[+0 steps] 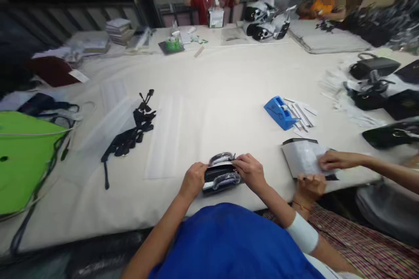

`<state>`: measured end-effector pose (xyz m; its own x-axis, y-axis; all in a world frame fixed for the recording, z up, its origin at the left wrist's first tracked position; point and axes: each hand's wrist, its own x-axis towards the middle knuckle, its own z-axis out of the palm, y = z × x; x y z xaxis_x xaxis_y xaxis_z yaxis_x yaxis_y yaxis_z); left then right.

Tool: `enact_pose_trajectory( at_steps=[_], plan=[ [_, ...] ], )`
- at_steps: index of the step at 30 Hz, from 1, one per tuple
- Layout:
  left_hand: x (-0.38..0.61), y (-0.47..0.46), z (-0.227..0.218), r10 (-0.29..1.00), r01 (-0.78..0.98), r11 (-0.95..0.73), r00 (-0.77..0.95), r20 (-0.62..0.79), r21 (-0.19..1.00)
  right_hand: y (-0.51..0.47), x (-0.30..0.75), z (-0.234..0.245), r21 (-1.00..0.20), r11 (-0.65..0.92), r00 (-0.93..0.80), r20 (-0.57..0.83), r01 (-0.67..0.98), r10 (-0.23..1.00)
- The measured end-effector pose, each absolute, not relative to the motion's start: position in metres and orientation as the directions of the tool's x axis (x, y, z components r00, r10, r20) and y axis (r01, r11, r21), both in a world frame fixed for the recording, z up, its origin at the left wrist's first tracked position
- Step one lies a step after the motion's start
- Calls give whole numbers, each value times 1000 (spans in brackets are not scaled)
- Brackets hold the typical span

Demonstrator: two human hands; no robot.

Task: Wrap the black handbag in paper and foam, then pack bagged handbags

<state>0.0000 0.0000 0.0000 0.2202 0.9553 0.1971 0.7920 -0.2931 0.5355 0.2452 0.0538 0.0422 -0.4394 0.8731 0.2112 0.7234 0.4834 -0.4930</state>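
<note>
A small black handbag [218, 173] stands on the table close to my body, its two handles wrapped in clear plastic. A white strip shows along its side. My left hand [194, 177] is closed on the bag's left end. At the opposite end, the fingers of my right hand [250, 171] pinch the upper edge near the base of a handle. What lies under my fingertips is hidden. To the left of the bag, a white sheet [165, 137] lies flat, with a pile of black straps [131, 133] beyond it.
A blue tape dispenser [279, 112] sits beside paper strips [303, 115]. At right, a co-worker's hands [330, 161] press white paper on a dark flat piece. More black bags [373, 67] lie far right; a green panel [26, 157] is at left. Two people are across the table.
</note>
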Motion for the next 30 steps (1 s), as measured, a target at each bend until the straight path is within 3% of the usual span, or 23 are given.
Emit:
enact_pose_trajectory(
  at_steps=[6,10,13,16,23,26,30],
  plan=[
    [10,9,10,965,820,-260,207,160,509,59,252,57,-685,357,-456,41,636,889],
    [15,13,4,954,848,-278,189,232,451,63,249,51,-746,270,-305,95,609,948],
    [13,15,-1,935,824,-330,218,281,461,69,246,45,-766,265,-218,165,586,962],
    [10,16,-1,927,796,-350,218,305,494,79,246,43,-764,281,-266,148,581,953],
    [14,7,-5,908,769,-281,20,418,574,79,254,52,-751,326,-341,143,575,929],
    [16,6,-5,909,724,-279,-13,417,631,72,254,50,-667,482,-452,237,568,860],
    [11,9,3,924,654,-309,35,380,691,70,247,45,-412,690,-604,337,595,722]
  ],
)
